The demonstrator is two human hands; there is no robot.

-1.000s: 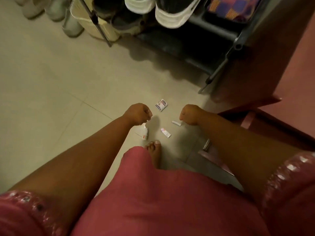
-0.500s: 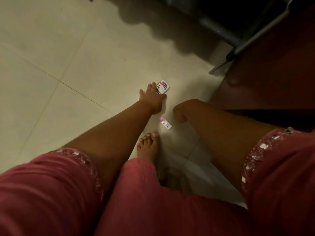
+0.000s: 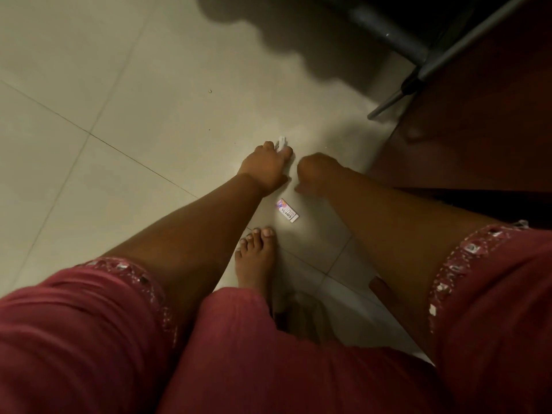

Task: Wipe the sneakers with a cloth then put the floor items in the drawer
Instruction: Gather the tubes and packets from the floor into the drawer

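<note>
A small white packet [image 3: 281, 144] sits pinched at the fingertips of the left hand [image 3: 264, 168], its pale edge poking out beyond the knuckles, down at the tiled floor [image 3: 119, 100]. That hand is curled around it, palm turned down. Just beside it, close but apart, the right hand [image 3: 316, 171] is bunched into a loose fist near the floor; whether it carries anything inside cannot be told from this angle.

Nearer the body, a second small item, a flat white packet with printed lettering and a purple patch [image 3: 287, 210], lies loose on the tile between the two forearms, touching neither hand. Just below it a bare foot [image 3: 256, 258] stands flat on the floor, toes pointing toward that packet.

Both arms reach down from pink sleeves edged with shiny trim, and pink clothing [image 3: 268, 354] fills the bottom of the view. To the right stands dark reddish-brown wooden furniture [image 3: 478, 130]. At the upper right a grey metal rack leg [image 3: 397, 100] slants down to the floor, with a dark wavy shadow spread over the tiles beside it.
</note>
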